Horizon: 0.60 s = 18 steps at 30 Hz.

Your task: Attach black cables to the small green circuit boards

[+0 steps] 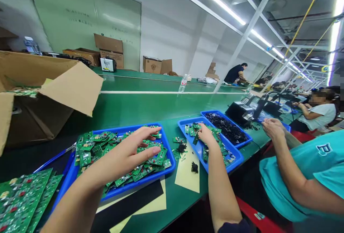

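My left hand (134,149) reaches over a blue tray (163,143) heaped with several small green circuit boards (107,147); its fingers are stretched out and apart, resting on the pile. My right hand (205,134) is over a second blue tray (236,159) with more green boards, its fingers pinched on one small green circuit board (196,139) at the tray's near left side. Between the two trays lie a beige sheet (188,174), a small black part (194,168) and a few loose boards (179,140).
An open cardboard box (40,93) stands at the left. Larger green board panels (21,197) lie at the near left. A third blue tray (228,127) holds black parts. A co-worker in a teal shirt (303,175) sits at my right. A water bottle (182,83) stands on the belt.
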Motion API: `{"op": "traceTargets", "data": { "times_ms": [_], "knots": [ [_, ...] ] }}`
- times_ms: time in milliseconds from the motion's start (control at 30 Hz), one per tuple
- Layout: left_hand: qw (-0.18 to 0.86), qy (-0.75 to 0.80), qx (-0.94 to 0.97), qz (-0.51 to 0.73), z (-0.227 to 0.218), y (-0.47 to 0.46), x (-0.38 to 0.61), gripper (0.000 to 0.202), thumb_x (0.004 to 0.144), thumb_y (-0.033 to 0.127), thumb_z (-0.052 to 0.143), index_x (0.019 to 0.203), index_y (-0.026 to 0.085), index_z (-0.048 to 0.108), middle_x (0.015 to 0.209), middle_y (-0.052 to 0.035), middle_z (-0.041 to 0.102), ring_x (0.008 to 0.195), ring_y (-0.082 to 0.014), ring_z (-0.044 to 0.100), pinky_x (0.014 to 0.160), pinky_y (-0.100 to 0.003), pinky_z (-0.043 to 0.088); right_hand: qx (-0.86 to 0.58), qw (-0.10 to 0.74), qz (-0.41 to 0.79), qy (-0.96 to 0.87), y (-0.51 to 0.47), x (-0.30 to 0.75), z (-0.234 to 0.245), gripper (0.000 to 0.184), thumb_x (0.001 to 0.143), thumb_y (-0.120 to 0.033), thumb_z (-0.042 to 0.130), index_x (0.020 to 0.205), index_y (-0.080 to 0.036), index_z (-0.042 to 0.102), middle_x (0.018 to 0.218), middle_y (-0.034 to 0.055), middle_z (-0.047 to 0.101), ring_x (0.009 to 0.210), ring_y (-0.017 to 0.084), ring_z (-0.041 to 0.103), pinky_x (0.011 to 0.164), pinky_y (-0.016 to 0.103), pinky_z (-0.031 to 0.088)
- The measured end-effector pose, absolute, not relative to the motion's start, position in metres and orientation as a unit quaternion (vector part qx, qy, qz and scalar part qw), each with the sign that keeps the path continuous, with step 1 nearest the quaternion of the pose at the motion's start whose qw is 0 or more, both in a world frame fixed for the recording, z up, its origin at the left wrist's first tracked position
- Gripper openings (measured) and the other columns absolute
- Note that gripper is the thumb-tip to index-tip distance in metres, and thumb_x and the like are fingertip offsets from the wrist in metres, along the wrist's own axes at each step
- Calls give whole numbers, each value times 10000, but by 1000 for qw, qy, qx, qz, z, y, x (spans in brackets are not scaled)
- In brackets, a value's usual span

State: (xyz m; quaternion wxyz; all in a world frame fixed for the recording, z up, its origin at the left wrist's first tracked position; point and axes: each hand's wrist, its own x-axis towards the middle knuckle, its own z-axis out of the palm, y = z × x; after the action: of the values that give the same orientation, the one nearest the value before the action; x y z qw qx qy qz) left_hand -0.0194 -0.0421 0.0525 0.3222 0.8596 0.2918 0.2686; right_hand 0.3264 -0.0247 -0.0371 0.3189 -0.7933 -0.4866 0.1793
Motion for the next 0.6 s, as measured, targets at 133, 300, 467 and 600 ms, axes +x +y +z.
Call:
{"op": "traceTargets", "data": {
  "times_ms": [133, 300, 467, 600],
  "knots": [
    [321, 284, 863, 267, 53, -42, -18, 502, 873, 479, 574, 1338, 300, 516, 1317, -88, 574, 1093, -258, 627, 826, -307, 576, -785, 309, 156, -514, -43, 328, -39, 322, 920, -273, 573, 1219, -161, 539, 1204, 92, 580, 971, 196, 616, 844, 403, 531],
    [334, 293, 862, 243, 55, -41, -21, 491, 866, 508, 566, 1312, 305, 539, 1312, -75, 574, 1119, -265, 611, 850, -330, 572, -754, 285, 162, -570, -71, 297, -47, 205, 946, -223, 474, 1004, -126, 646, 946, 68, 671, 814, 150, 633, 790, 324, 529],
    [331, 294, 867, 229, 56, -43, -24, 483, 873, 517, 548, 1311, 312, 537, 1327, -67, 560, 1162, -263, 582, 895, -345, 558, -766, 192, 155, -594, -73, 264, -67, 178, 933, -292, 556, 935, -135, 639, 938, 36, 666, 880, 161, 638, 835, 374, 525],
    [295, 295, 875, 248, 64, -56, -31, 464, 869, 505, 563, 1305, 349, 541, 1333, -45, 563, 1164, -268, 581, 887, -332, 560, -799, 106, 131, -578, -64, 253, -73, 212, 939, -319, 547, 1049, -153, 622, 1083, 66, 640, 964, 181, 625, 864, 396, 524]
  ]
}}
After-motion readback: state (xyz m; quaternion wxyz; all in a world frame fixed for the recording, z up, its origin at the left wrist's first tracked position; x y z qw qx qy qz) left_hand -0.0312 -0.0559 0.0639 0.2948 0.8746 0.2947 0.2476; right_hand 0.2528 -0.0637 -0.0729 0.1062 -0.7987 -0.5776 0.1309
